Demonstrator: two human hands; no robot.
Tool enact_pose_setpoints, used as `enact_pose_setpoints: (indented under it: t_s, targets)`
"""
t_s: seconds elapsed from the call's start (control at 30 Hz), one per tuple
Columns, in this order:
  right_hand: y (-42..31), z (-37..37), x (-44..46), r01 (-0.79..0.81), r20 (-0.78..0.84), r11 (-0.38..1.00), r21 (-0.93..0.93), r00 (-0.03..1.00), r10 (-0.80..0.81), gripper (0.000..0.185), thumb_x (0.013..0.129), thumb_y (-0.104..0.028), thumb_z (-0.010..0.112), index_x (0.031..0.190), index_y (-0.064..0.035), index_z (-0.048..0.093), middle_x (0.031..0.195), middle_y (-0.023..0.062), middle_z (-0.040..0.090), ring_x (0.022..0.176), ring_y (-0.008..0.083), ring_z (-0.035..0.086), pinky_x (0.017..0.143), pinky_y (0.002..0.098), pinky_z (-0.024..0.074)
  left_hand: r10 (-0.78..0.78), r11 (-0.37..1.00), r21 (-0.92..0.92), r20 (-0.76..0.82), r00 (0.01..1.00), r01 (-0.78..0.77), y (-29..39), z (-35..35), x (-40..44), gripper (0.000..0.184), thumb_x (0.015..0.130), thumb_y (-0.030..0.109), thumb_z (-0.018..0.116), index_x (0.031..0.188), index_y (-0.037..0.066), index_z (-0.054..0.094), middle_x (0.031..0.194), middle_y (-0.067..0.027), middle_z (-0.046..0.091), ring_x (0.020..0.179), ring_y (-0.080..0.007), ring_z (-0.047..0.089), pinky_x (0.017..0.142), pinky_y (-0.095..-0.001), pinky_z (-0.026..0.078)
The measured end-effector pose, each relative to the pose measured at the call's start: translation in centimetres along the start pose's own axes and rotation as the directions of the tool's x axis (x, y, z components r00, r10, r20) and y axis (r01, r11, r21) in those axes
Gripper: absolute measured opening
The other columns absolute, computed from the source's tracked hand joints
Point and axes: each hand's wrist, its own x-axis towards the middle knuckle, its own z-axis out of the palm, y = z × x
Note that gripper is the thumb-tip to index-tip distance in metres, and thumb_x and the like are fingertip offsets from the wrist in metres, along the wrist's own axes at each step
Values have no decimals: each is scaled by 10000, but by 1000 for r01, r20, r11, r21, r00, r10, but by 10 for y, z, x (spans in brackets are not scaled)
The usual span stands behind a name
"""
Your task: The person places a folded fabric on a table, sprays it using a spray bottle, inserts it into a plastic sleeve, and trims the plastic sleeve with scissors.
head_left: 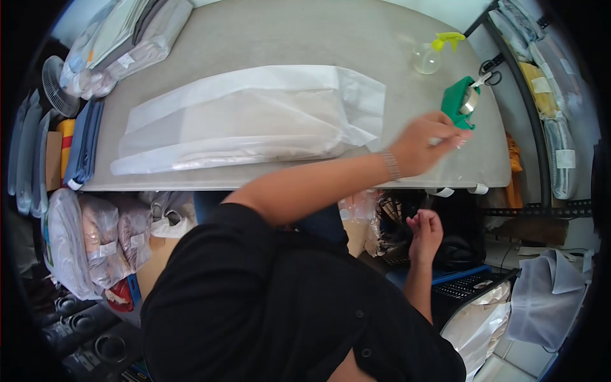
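My left hand (pixel 428 144) reaches across to the right, with its fingers pinched together at the near end of a green tape dispenser (pixel 453 102). A roll of tape (pixel 470 100) sits in the dispenser. Whatever is between those fingertips is too small to make out. Below the table edge, my right hand (pixel 426 234) is raised with curled fingers, and I cannot see whether anything is in it. A long white translucent plastic bag (pixel 254 118) lies flat on the table, with pale folded contents inside, left of my left hand.
On the grey table (pixel 286 32) stand a spray bottle (pixel 428 58) and scissors (pixel 487 77) by the dispenser. Bagged, folded goods (pixel 137 48) are stacked at the far left. A shelf with packages (pixel 560 153) borders the right side. A black crate (pixel 468 290) stands below.
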Motion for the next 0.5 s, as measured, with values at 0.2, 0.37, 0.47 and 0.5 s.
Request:
enact_pose_setpoints:
  t_s: [0.2, 0.37, 0.47, 0.5]
  targets:
    - [-99, 136, 33, 283, 676, 891, -355, 736, 36, 203, 867, -72, 708, 1026, 44, 660, 691, -4, 595, 630, 59, 556, 586, 205, 443, 138, 801, 560, -516, 845, 211, 95, -186, -113, 244, 896, -28, 641, 1133, 17, 678, 1054, -141, 683, 900, -181, 612, 850, -290, 476]
    - [-107, 221, 72, 374, 803, 837, -400, 584, 122, 400, 824, -129, 753, 1138, -11, 535, 684, 10, 614, 611, 61, 546, 555, 218, 429, 137, 757, 507, -740, 658, 412, 116, -232, -157, 556, 862, 59, 729, 1351, -33, 482, 842, -36, 655, 787, -95, 577, 806, -257, 473]
    - [-98, 238, 76, 364, 798, 799, -479, 559, 224, 325, 835, -127, 738, 1038, -61, 492, 670, -10, 590, 607, 65, 532, 538, 214, 419, 129, 641, 606, -690, 712, 472, 112, -249, -163, 625, 847, 109, 760, 1350, -37, 419, 785, -4, 619, 778, -70, 559, 817, -238, 449]
    - [-96, 240, 75, 360, 791, 795, -488, 566, 230, 325, 835, -127, 738, 1038, -61, 492, 670, -10, 590, 607, 65, 532, 538, 214, 419, 135, 566, 667, -655, 744, 484, 109, -253, -165, 577, 842, 116, 763, 1310, -29, 459, 776, -7, 619, 761, -74, 555, 808, -239, 448]
